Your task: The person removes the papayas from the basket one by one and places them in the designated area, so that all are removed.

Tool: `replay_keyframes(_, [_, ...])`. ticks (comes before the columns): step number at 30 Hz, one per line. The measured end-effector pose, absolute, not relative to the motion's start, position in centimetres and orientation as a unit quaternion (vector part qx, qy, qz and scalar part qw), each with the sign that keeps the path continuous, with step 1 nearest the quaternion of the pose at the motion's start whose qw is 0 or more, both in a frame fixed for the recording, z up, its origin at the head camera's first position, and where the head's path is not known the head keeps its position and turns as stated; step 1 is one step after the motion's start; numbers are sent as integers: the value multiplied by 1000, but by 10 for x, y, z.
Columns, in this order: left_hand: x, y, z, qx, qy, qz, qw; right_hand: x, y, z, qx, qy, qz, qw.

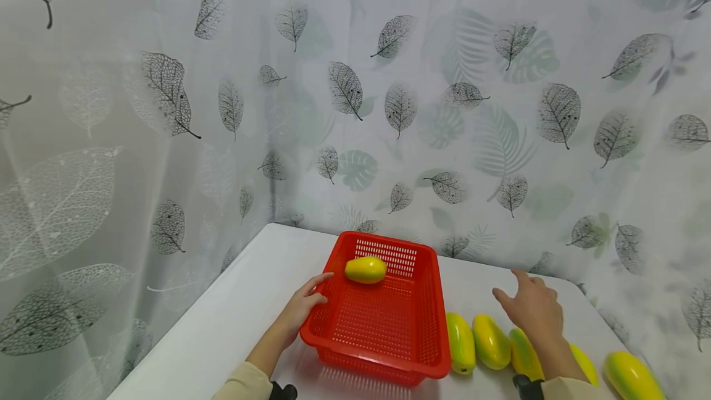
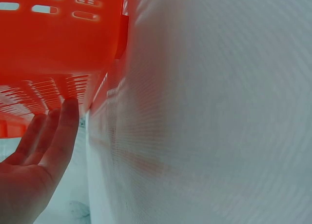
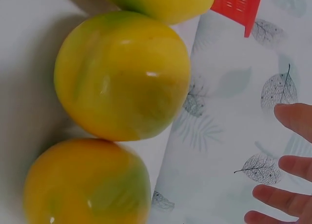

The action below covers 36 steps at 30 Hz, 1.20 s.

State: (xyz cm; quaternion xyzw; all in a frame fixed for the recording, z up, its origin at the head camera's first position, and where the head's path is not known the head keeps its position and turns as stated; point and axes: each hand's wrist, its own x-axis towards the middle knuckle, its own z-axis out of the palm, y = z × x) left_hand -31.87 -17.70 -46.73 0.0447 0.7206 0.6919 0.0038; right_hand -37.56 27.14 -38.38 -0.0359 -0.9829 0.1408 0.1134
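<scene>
A red plastic basket (image 1: pixel 378 320) with slotted walls stands on the white table. One yellow papaya (image 1: pixel 365 270) lies inside, toward its far left corner. My left hand (image 1: pixel 302 307) holds the basket's left side, thumb and a finger over the rim. In the left wrist view, the other fingers (image 2: pixel 63 131) reach up against the outer wall. My right hand (image 1: pixel 534 306) hovers with fingers spread and nothing in them, above the row of yellow-green papayas (image 1: pixel 491 342) right of the basket. The right wrist view shows papayas (image 3: pixel 122 77) close up, apart from the fingertips (image 3: pixel 292 119).
More papayas (image 1: pixel 633 375) lie farther right, one partly behind my right forearm. The white table (image 1: pixel 222 326) ends at a leaf-patterned curtain (image 1: pixel 400 110) that hangs behind and to the left.
</scene>
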Motion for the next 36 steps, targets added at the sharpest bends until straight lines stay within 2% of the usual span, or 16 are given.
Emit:
replay_keyframes(17, [-321,-178,-471,44,721,691,6,-382,231,-384,6,-976,167,138])
replay_keyframes(36, [-321,-177,-468,50,726,686,3,-390,181,-365,64,-965,180,178])
